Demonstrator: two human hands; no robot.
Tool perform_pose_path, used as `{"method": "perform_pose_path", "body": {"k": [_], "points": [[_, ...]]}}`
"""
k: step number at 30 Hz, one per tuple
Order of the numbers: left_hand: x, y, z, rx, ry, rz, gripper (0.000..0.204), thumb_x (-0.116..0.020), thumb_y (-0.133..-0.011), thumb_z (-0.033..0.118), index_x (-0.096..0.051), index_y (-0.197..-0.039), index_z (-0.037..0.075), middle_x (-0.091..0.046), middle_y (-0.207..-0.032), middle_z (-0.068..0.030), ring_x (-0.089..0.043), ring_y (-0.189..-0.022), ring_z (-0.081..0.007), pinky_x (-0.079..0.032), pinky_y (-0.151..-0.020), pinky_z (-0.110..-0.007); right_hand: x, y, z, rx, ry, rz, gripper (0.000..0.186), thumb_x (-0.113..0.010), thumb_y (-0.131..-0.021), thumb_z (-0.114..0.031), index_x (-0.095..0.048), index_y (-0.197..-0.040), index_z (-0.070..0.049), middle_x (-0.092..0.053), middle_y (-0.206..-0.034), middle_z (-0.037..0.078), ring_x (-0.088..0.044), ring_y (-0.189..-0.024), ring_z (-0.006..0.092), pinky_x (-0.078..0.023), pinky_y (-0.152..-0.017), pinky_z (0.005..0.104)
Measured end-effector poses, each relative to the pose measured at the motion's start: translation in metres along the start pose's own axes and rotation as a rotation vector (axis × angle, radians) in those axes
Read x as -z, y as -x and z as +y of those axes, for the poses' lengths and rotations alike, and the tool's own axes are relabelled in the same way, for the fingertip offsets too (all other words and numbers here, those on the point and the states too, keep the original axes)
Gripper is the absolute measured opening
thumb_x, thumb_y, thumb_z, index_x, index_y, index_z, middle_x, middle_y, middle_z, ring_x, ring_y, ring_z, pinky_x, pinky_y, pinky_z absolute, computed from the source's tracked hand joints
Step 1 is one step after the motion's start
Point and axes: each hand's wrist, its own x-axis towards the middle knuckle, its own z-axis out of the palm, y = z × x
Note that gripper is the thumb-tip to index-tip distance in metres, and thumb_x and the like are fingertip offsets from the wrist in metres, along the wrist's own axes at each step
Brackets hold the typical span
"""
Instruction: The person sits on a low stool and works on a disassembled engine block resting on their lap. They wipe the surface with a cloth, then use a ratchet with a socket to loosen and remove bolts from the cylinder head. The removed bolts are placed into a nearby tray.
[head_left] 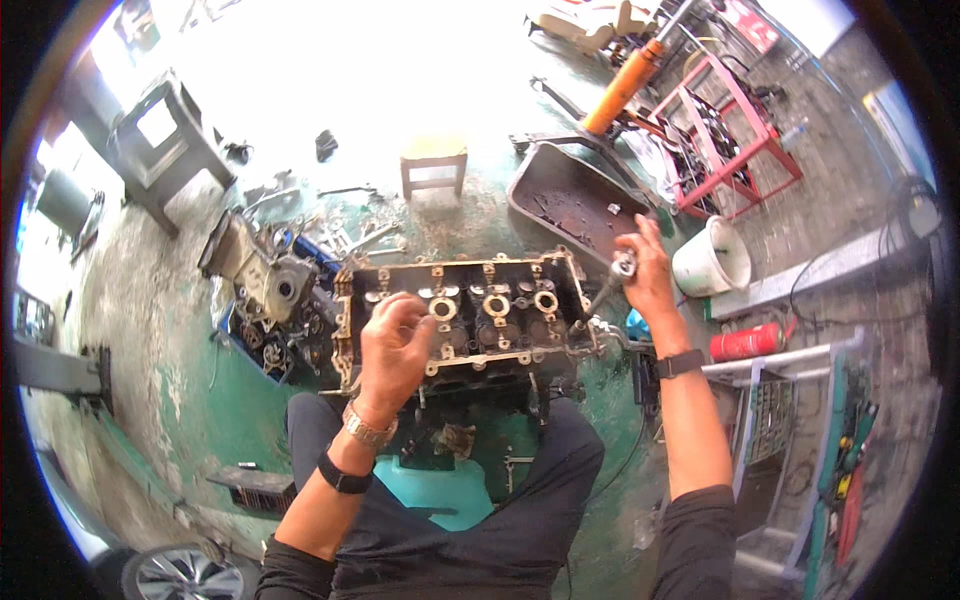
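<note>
Apparently, the right hand [647, 268] grasps a metal tool [623, 267] beside the cylinder head [480, 322], which lies before the knees [572, 442], open side upward, probably for easy reach. Above it, the left hand [395, 345] is curled; its content I cannot tell.

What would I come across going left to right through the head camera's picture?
Pale metal casing → left hand → right hand at a metal tool → red fire extinguisher → black cables.
</note>
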Motion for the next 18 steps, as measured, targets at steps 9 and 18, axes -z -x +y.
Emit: {"method": "perform_pose_path", "body": {"k": [9,18], "points": [[-0.126,-0.073,0.05,-0.219,-0.013,-0.41,0.036,-0.067,-0.087,0.013,-0.059,-0.119,-0.001,-0.056,-0.128,-0.02,-0.061,-0.108,-0.0382,-0.049,-0.093,-0.041,0.004,0.002,-0.023,-0.049,-0.216,-0.052,0.038,-0.073,-0.083,-0.008,-0.065,-0.12,-0.008,-0.042,-0.147,0.027,-0.06,-0.116,0.0384,-0.05,-0.094,0.0383],[-0.184,-0.093,0.058,-0.407,-0.228,-0.473,0.045,-0.058,-0.085,0.003,-0.051,-0.129,-0.001,-0.04,-0.144,-0.0276,-0.041,-0.131,-0.0454,-0.037,-0.11,-0.046,0.01,0.009,-0.033,-0.099,-0.459,-0.042,0.048,-0.058,-0.086,0.004,-0.057,-0.133,-0.002,-0.047,-0.144,0.025,-0.056,-0.125,0.0356,-0.046,-0.104,0.0374]]}}
